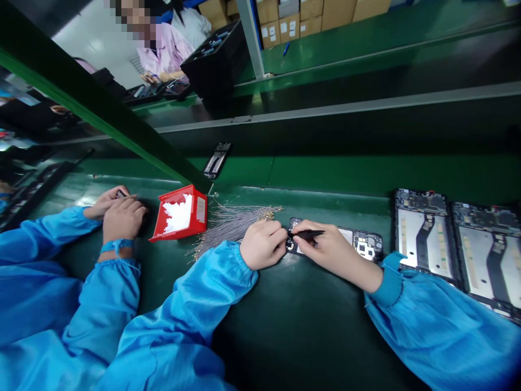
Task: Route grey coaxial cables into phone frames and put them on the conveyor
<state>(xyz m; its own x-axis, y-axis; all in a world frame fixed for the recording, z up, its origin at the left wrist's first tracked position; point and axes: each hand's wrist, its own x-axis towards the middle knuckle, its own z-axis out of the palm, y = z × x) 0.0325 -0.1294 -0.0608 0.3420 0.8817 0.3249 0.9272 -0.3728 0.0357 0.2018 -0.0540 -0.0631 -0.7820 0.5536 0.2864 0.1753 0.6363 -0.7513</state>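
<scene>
An opened phone body (347, 234) lies crosswise on the green bench in front of me. My left hand (264, 245) has its fingers bent together at the phone's left end; whatever they may grip is hidden. In my right hand (325, 250) is a slim black tool (311, 234), held like a pen, its tip over the phone's left end. Just beyond and left of my left hand lies a spread bundle of thin grey cables (228, 225) with gold-coloured ends.
A red bin (203, 210) with white pieces stands left of the cables. Two opened phones (426, 233) lie at the right, one more (217, 161) farther back. At the left are a co-worker's hands (122, 217). A green post (122, 130) slants across the left.
</scene>
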